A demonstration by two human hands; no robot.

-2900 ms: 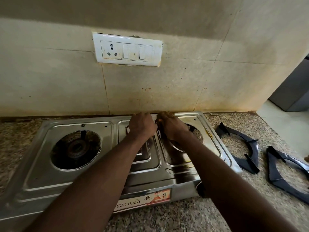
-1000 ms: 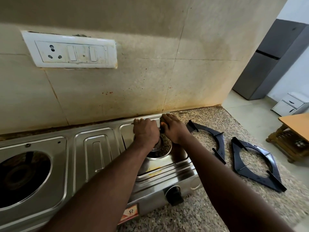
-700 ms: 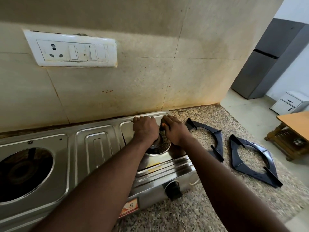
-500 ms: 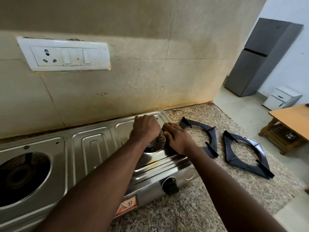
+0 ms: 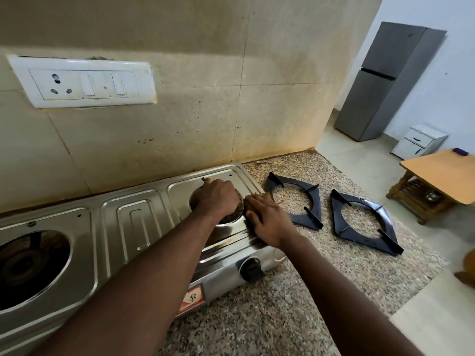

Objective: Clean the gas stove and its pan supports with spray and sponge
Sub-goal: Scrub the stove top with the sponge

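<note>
The steel gas stove (image 5: pixel 133 227) lies on the granite counter, both burners bare. My left hand (image 5: pixel 218 199) curls over the right burner and hides most of it. Just to its right, my right hand (image 5: pixel 267 219) presses a dark yellow-green sponge (image 5: pixel 248 205) onto the stove top near its right edge. Only a strip of the sponge shows under the fingers. Two black pan supports lie flat on the counter to the right of the stove, one near (image 5: pixel 293 180) and one farther out (image 5: pixel 365 240). No spray bottle is in sight.
The left burner (image 5: pixel 30 263) sits open at the far left. A black knob (image 5: pixel 252 269) sticks out of the stove front. A white switchboard (image 5: pixel 84 83) is on the tiled wall. Past the counter's right edge stand a grey fridge (image 5: pixel 385 80) and a wooden table (image 5: pixel 442 170).
My right hand slid from the burner's far side down to the stove's right edge and now lies flatter on the sponge. My left hand stayed on the right burner. The view swung right.
</note>
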